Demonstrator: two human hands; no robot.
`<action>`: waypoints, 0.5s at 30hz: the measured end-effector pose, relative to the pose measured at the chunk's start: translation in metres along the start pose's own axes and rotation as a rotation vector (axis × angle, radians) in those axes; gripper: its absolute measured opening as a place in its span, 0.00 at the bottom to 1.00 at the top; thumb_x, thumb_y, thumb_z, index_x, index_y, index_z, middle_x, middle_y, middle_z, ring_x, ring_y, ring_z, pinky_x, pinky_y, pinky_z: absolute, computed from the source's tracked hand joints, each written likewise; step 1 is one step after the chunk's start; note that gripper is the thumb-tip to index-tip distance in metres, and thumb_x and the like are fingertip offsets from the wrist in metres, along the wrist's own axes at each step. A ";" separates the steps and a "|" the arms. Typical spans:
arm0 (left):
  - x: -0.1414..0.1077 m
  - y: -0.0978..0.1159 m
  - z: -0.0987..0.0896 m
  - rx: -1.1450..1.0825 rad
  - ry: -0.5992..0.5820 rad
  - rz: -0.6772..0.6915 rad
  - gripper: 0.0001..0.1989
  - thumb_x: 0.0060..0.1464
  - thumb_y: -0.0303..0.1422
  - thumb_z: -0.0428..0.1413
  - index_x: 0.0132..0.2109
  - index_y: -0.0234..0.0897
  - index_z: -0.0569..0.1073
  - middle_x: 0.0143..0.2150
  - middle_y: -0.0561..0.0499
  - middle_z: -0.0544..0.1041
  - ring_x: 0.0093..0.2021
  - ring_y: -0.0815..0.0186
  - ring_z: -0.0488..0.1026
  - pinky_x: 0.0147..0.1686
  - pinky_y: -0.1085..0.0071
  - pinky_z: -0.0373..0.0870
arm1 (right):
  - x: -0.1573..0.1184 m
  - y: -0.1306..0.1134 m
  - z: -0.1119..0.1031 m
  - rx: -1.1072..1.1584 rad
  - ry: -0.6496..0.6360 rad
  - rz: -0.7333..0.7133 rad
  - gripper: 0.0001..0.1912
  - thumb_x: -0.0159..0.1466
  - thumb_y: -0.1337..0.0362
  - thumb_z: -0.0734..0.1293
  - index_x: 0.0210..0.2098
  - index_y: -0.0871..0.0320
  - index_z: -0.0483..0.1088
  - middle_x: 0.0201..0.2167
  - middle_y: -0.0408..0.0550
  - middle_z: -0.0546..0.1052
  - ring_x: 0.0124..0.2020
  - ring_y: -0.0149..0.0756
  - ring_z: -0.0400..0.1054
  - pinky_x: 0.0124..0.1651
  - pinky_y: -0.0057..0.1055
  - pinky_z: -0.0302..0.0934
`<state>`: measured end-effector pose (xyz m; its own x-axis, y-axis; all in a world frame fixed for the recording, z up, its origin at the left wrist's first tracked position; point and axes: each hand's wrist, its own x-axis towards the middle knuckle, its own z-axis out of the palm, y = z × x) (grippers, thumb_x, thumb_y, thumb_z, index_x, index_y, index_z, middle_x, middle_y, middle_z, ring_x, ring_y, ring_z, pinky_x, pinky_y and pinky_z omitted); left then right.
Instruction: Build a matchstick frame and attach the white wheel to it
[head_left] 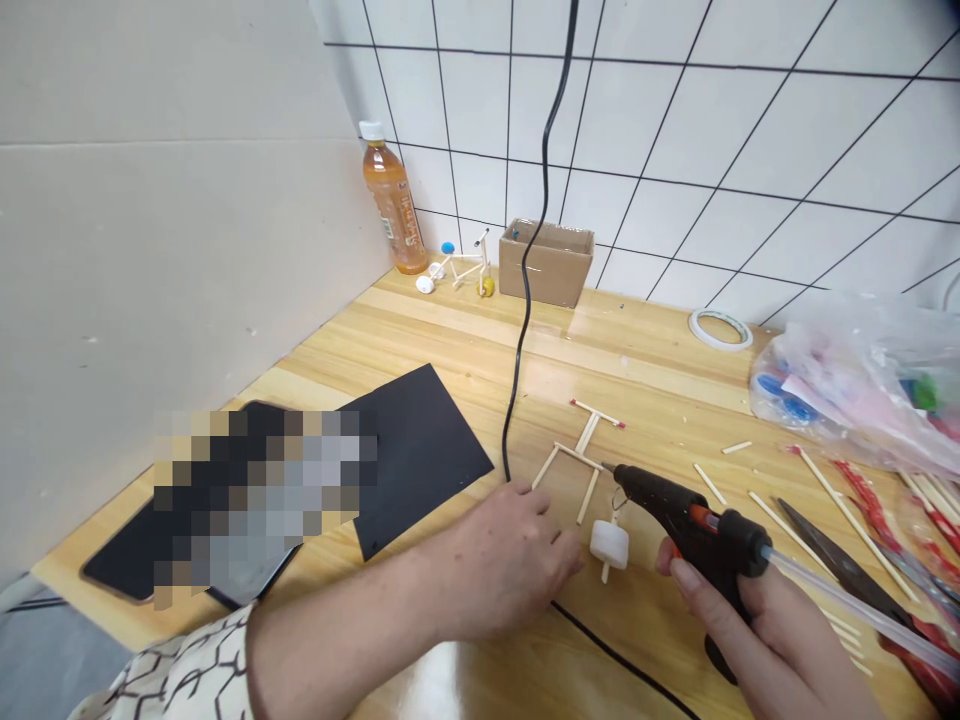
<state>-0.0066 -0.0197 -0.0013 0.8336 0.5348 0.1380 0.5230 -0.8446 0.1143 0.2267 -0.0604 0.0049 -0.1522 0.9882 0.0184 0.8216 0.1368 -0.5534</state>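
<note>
Both in play: my right grip point(772, 632) wraps the black plastic glue gun point(679, 510), nozzle point(611, 468) by the pale wooden matchstick frame point(578, 456), which lies lengthwise away from me just beyond my nearer left grip point(517, 555), curled, though whether it's pinching anything I can't tell.
</note>
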 end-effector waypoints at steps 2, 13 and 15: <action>-0.002 0.003 -0.005 -0.008 -0.087 0.026 0.07 0.49 0.24 0.52 0.26 0.37 0.62 0.21 0.52 0.68 0.24 0.66 0.63 0.26 0.68 0.57 | -0.001 0.002 0.000 -0.005 0.001 -0.005 0.21 0.61 0.52 0.59 0.45 0.58 0.71 0.36 0.50 0.78 0.37 0.44 0.73 0.41 0.34 0.69; -0.004 0.009 -0.003 -0.062 -0.183 -0.124 0.08 0.46 0.22 0.50 0.35 0.35 0.64 0.27 0.52 0.71 0.25 0.65 0.67 0.23 0.69 0.58 | 0.000 0.007 0.000 -0.029 0.003 -0.043 0.22 0.61 0.52 0.59 0.47 0.57 0.72 0.37 0.49 0.79 0.38 0.44 0.73 0.47 0.37 0.67; -0.004 0.009 -0.002 -0.063 -0.187 -0.131 0.09 0.45 0.22 0.50 0.37 0.35 0.63 0.28 0.52 0.71 0.26 0.65 0.67 0.24 0.69 0.58 | 0.001 0.009 0.001 -0.031 0.006 -0.037 0.21 0.61 0.52 0.59 0.46 0.57 0.73 0.38 0.49 0.79 0.38 0.45 0.74 0.48 0.37 0.67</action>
<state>-0.0054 -0.0290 0.0013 0.7810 0.6210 -0.0661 0.6214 -0.7622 0.1815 0.2333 -0.0583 -0.0005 -0.1795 0.9828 0.0432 0.8320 0.1751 -0.5265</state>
